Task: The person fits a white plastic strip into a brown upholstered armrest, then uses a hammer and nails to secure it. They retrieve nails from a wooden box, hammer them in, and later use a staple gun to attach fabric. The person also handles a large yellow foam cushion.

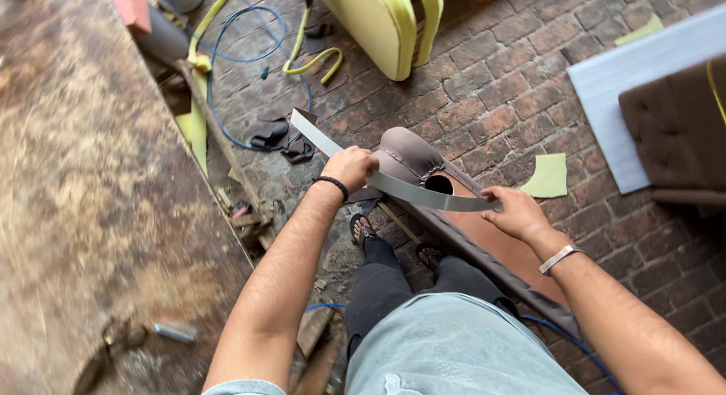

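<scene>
A long grey strip of stiff material stretches between my two hands and curves slightly. My left hand, with a black band at the wrist, is closed around it near its middle. The strip's free end sticks up and left past that hand. My right hand, with a silver bracelet, pinches the other end. Below the strip stands a brown upholstered piece with a wooden panel, leaning against my legs. My sandalled feet rest on the brick floor.
A worn wooden table fills the left, with scissors lying near its front. Yellow foam cushions, a blue hose and yellow foam scraps lie on the bricks. A white sheet under a brown tufted cushion sits at right.
</scene>
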### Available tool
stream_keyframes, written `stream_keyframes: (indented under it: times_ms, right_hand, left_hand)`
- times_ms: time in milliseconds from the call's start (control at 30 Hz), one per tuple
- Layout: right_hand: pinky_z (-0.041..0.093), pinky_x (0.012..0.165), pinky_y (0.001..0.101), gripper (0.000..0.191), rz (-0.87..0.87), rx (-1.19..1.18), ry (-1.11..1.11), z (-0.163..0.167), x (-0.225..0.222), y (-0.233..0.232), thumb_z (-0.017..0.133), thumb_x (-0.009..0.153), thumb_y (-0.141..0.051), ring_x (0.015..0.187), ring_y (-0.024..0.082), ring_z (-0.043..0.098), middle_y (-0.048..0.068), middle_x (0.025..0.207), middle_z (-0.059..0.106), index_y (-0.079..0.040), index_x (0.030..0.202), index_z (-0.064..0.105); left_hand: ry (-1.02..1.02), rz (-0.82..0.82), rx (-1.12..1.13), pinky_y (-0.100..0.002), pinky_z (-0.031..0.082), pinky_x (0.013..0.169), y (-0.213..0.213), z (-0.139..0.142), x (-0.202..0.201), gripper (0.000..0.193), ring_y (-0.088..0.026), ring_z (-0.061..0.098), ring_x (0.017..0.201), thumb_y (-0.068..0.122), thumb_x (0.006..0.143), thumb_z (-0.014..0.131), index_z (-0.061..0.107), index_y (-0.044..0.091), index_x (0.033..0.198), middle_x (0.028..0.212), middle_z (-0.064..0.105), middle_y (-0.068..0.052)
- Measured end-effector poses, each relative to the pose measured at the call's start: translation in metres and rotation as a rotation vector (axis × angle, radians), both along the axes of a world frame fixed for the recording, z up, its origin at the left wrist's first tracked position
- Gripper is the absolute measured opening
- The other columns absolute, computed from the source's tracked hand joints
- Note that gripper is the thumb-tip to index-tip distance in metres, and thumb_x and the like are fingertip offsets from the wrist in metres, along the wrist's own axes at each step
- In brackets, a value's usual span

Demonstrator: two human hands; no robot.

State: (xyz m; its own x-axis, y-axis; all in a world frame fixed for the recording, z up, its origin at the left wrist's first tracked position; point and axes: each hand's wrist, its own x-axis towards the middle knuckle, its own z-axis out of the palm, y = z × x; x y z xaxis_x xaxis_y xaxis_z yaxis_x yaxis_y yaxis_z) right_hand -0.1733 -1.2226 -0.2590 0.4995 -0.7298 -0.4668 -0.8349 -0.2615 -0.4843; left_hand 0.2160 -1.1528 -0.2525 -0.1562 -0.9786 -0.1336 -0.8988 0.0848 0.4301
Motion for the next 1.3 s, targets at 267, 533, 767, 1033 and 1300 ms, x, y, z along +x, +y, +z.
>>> stream_keyframes:
  times_ms: [267,533,767,1033,1300]
  right_hand:
    - [0.042,0.099,0.0500,0.055,-0.113,-0.458,-0.041,-0.025,0.065,0.026,0.082,0.074,-0.033,0.117,0.037,0.058,0.017,0.118,0.065,-0.008,0.120,0.065]
    - [0.051,0.091,0.0460,0.023,0.033,-0.124,-0.150,-0.052,0.085,-0.008,0.076,0.085,-0.030,0.103,0.033,0.066,0.010,0.101,0.074,-0.013,0.100,0.074]
    - [0.052,0.089,0.0440,0.029,-0.117,0.173,-0.126,-0.103,0.144,-0.042,0.075,0.089,-0.032,0.101,0.032,0.065,0.014,0.100,0.074,-0.014,0.112,0.075]
    - [0.049,0.093,0.0472,0.034,-0.174,0.052,0.093,-0.156,0.191,-0.081,0.081,0.082,-0.036,0.111,0.033,0.061,0.010,0.113,0.069,-0.019,0.111,0.077]
    - [0.046,0.099,0.0472,0.027,-0.237,-0.317,-0.099,-0.192,0.104,-0.035,0.079,0.081,-0.024,0.113,0.031,0.059,0.006,0.112,0.067,-0.016,0.106,0.075]
  left_hand:
    - [0.073,-0.313,0.039,-0.039,0.057,0.081,-0.053,-0.028,0.038,0.023,-0.026,0.067,0.100,-0.003,0.074,0.066,0.075,0.012,0.088,0.094,0.072,-0.003]
    - [-0.233,-0.023,-0.256,-0.045,0.055,0.092,-0.078,-0.051,0.059,0.048,-0.033,0.061,0.111,0.011,0.063,0.075,0.072,0.013,0.111,0.113,0.068,-0.014]
    - [0.179,0.550,0.229,-0.045,0.050,0.104,-0.039,-0.142,-0.015,0.042,-0.035,0.061,0.121,0.023,0.084,0.071,0.066,0.016,0.126,0.125,0.066,-0.016]
    - [0.274,0.520,0.124,-0.047,0.037,0.117,-0.030,-0.226,-0.121,0.070,-0.039,0.045,0.141,0.032,0.083,0.078,0.052,0.005,0.142,0.150,0.050,-0.022]
    - [0.108,0.502,0.231,-0.059,0.027,0.118,-0.051,-0.266,-0.138,0.079,-0.036,0.032,0.148,0.047,0.081,0.078,0.050,0.013,0.146,0.157,0.040,-0.017]
